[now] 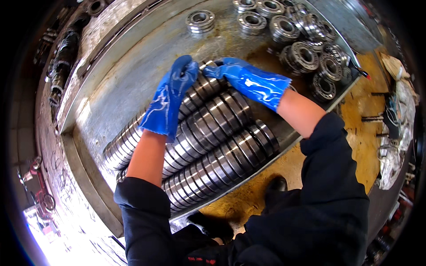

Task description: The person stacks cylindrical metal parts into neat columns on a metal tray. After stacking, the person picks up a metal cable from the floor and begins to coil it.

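Note:
My left hand, in a blue rubber glove, is over the far row of steel bearings. Its fingers are curled by the row's far right end; what they hold, if anything, is hidden. At that end, my right hand, gloved alike, has its fingertips closed on a shiny bearing, partly covered by the gloves. Two more rows lie on their sides nearer to me: a middle row of bearings and a near row of bearings. All the rows rest in a metal tray.
Loose bearings are heaped at the tray's right end, some tilted. A short stack of bearings stands apart near the far wall. The raised tray rim bounds the left. Crumpled plastic lies at right, beyond the yellowish floor.

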Demonstrator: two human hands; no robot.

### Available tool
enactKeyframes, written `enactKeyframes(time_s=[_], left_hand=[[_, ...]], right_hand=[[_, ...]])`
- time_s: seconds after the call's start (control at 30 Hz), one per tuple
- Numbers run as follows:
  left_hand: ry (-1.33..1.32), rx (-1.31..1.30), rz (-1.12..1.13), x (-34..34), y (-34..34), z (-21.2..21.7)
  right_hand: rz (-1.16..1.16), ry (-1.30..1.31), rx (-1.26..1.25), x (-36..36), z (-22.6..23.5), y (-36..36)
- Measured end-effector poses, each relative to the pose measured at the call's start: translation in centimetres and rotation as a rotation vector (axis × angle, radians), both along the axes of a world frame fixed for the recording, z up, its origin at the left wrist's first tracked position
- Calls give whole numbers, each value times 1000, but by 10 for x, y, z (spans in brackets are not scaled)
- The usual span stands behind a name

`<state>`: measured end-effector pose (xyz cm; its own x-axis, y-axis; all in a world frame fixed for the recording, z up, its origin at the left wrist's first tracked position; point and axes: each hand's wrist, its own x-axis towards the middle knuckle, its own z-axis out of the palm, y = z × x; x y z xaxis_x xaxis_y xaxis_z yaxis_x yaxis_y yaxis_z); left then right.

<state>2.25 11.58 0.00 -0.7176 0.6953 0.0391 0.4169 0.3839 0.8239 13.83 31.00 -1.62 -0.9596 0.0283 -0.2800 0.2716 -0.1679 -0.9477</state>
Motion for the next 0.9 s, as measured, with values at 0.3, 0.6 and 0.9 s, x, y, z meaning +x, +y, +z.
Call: enactKeyframes(time_s=[0.3,0.6,0.9], left_hand=[[58,-87,-99,8,28,1],[155,-194,-79,13,32,9],[192,-192,-42,15,23,13]], right_hand=[[3,-141,1391,91,50,66],[-59,-644,1583,154,-23,19],[-202,-418,117,199,42,46]])
